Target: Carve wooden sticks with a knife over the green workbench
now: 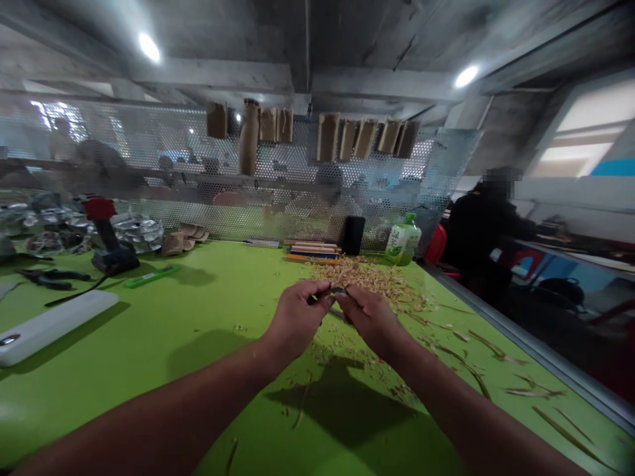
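Note:
Near the middle of the green table (208, 357), both hands meet above scattered wood shavings (391, 281). My left hand (302, 309) pinches one end of a small, thin, dark curved piece (338, 290). The fingers of my right hand (370, 314) are closed on its other end. The piece is mostly covered by the fingers, and I cannot make out what it is. Just under the hands, part of a thin greyish strip shows. Both hands are raised off the tabletop and cast a shadow on it.
At left lie a white bar-shaped object (59, 325), pliers (52, 277), a green cutter (153, 276) and a red-black power tool (106, 235). Behind the shavings stand a phone (354, 235) and a green bottle (403, 241). A person (481, 225) sits at right.

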Demonstrator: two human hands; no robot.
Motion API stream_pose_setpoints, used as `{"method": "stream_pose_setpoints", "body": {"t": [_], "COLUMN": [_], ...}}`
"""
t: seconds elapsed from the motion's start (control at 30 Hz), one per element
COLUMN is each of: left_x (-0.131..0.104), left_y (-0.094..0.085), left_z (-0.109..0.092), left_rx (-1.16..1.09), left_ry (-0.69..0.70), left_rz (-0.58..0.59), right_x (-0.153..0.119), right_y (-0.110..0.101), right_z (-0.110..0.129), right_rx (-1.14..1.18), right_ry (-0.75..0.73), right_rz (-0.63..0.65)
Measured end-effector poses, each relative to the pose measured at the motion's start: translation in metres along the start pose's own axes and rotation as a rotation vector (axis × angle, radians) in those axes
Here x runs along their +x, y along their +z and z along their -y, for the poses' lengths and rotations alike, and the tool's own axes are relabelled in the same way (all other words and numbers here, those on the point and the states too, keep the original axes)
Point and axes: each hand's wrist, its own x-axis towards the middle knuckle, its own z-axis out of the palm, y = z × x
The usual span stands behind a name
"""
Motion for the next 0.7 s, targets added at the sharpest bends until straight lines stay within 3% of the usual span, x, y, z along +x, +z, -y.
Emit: {"method": "stream_pose_setpoints", "body": {"t": [0.23,0.53,0.7], "left_x": [-0.001,-0.003,-0.002], "left_y": [0.0,0.002,0.002], "left_z": [-0.002,-0.004,-0.002], "left_rx": [-0.001,-0.02,0.009], "left_ry": [0.009,-0.04,0.005], "left_rz": [-0.009,0.006,-0.024], "right_x": [0.001,0.001,0.0], "right_y": [-0.011,-0.008,-0.004], "right_z": [0.002,0.003,0.001], "right_rx": [-0.01,-0.106,-0.097], "right_ry": [0.022,-0.005,0.003], "right_rz": [-0.16,-0.134,-0.088]}}
